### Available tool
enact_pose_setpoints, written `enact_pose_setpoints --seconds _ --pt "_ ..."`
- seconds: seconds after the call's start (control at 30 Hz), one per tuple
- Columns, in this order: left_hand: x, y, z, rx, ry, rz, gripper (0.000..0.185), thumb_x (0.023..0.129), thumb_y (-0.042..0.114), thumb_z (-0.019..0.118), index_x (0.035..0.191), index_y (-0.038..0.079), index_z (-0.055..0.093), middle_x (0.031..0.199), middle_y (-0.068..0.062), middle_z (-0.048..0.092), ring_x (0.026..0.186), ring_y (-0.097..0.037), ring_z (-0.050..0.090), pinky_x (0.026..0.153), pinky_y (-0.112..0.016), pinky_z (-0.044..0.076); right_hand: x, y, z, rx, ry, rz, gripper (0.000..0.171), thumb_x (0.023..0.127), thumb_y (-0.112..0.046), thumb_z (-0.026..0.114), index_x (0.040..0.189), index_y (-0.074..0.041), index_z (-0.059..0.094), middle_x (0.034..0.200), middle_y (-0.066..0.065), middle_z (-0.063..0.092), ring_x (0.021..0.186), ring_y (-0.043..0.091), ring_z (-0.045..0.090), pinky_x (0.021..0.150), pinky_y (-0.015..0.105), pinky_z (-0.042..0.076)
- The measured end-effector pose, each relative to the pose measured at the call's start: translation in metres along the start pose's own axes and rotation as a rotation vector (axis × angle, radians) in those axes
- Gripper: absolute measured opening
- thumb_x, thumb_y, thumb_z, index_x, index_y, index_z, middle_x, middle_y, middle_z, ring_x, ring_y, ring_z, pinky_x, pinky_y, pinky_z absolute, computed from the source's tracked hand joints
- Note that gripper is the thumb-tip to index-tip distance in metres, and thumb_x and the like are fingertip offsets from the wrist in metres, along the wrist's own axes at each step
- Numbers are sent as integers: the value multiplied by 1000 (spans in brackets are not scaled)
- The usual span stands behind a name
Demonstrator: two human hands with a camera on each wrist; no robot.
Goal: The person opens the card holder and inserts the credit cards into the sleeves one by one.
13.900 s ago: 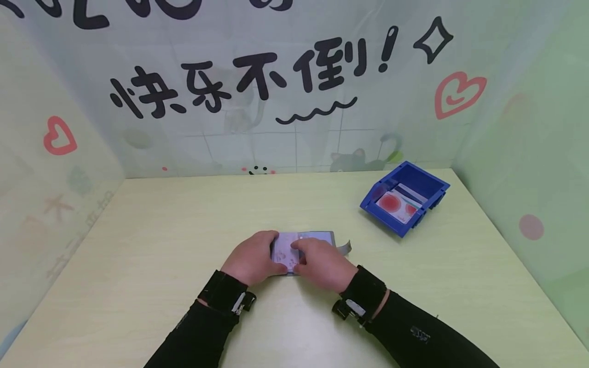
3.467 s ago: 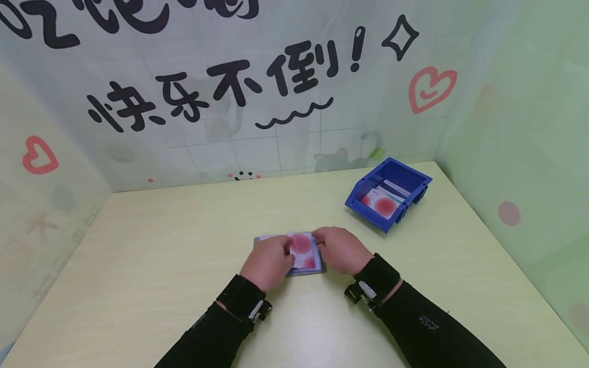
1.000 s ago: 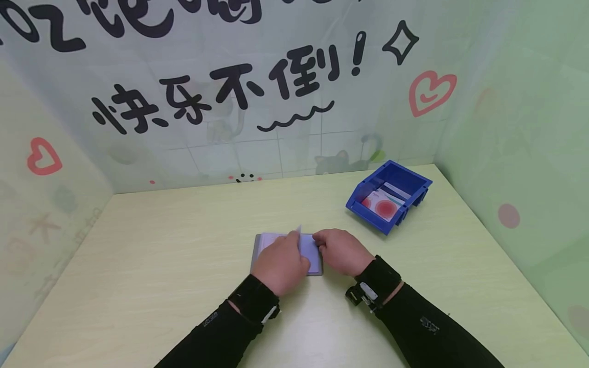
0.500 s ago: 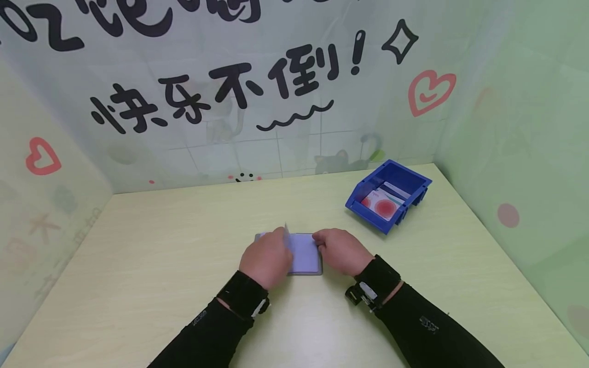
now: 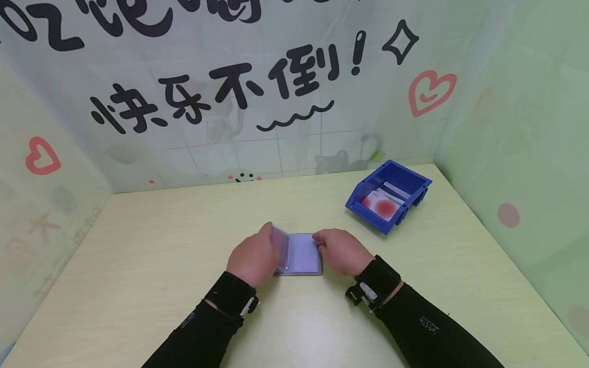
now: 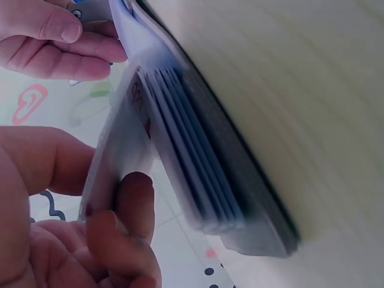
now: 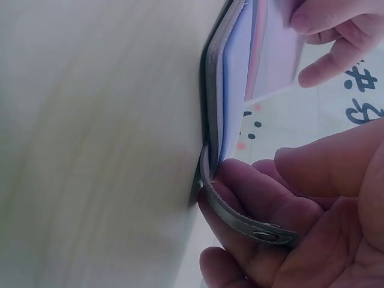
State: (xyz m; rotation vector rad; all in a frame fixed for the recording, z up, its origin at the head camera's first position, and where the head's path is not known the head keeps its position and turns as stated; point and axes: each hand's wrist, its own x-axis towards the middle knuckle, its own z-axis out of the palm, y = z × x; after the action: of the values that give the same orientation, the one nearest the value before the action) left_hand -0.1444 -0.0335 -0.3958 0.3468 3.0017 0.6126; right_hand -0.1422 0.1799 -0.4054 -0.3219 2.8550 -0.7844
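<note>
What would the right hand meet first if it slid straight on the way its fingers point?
Probably the left hand. The right hand points left across the open card holder, already at its fingertips, and the left hand lifts a sleeve on the far side. Depth is unclear.

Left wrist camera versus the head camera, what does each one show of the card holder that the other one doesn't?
Only the left wrist view shows the stacked clear sleeves edge-on, above the dark cover, with the left hand's fingertips on the lifted sleeve.

Only the head view shows the blue bin of cards at the table's far right, and the blank sleeve lying open and flat.

Both show the left hand lifting a sleeve of the card holder while the right hand grips its other edge.
</note>
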Motion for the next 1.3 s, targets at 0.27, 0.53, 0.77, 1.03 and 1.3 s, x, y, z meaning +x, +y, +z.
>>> enact_pose_setpoints --seconds 0.27,0.53,0.77,1.03,1.3 --pt "-3 -9 0 17 5 13 46 104 23 59 147 7 58 114 -15 77 87 -23 68 84 -45 59 0 -1 1 7 1 1 33 106 -9 58 136 -1 70 135 13 72 131 30 66 113 48 50" --pt "-4 -16 -1 5 -13 8 45 98 14 62 143 10 65 119 -11 76 90 -23 66 84 -44 59 0 -1 1 11 5 -1 32 106 -9 58 135 -1 70 135 13 72 131 31 66 113 49 50" --pt "-5 -20 0 8 -17 8 44 98 16 65 141 8 66 124 -12 75 93 -24 67 88 -46 60 0 -2 1 29 3 15 32 106 -9 58 135 0 70 135 13 72 131 30 66 112 48 50" --pt "-5 -26 3 20 -22 2 43 99 18 67 140 8 67 124 -14 75 97 -25 68 88 -46 60 0 -2 2 43 -6 35 33 106 -9 58 136 -1 69 136 12 72 131 29 66 113 48 50" --pt "-7 -28 1 62 -41 -11 45 99 23 68 142 10 67 118 -20 69 88 -25 62 70 -38 55 -1 0 1 50 -10 35 33 106 -8 58 137 0 68 135 12 72 132 29 65 113 48 50"
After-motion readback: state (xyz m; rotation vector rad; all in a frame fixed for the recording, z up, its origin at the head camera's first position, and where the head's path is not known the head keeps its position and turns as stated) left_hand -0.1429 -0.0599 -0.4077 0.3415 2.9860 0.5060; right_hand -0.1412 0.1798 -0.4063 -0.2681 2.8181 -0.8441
